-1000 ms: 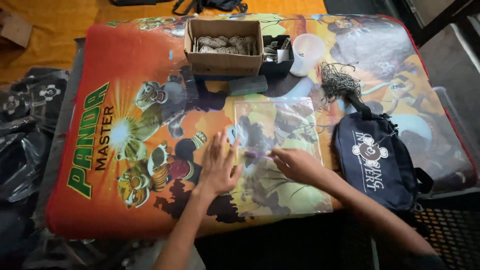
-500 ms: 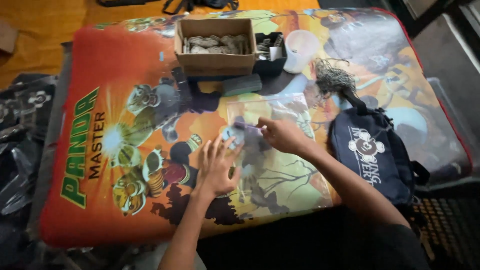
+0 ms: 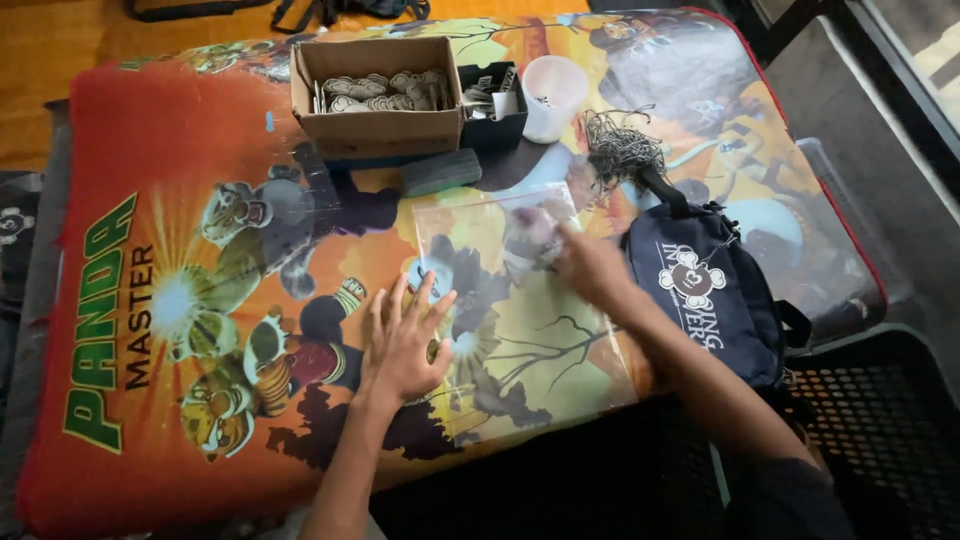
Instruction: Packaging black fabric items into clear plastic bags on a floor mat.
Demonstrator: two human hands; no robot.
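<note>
A clear plastic bag (image 3: 520, 320) lies flat on a cartoon-printed mat (image 3: 200, 200). My left hand (image 3: 402, 340) rests flat on the bag's left edge with its fingers spread. My right hand (image 3: 590, 265) is blurred near the bag's upper right part, fingers around a small pale object (image 3: 535, 232) whose kind I cannot make out; it appears to sit at or inside the bag.
At the back stand a cardboard box (image 3: 378, 90) of flat pale pieces, a black box (image 3: 495, 105), a white cup (image 3: 553, 95) and a tangle of dark strings (image 3: 622, 152). A dark eraser-like block (image 3: 442, 172) lies near. A navy pouch (image 3: 705, 290) sits right.
My right hand moved from the bag's lower middle up and right to its top part. The left hand stayed flat on the bag's left edge. The camera view shifted.
</note>
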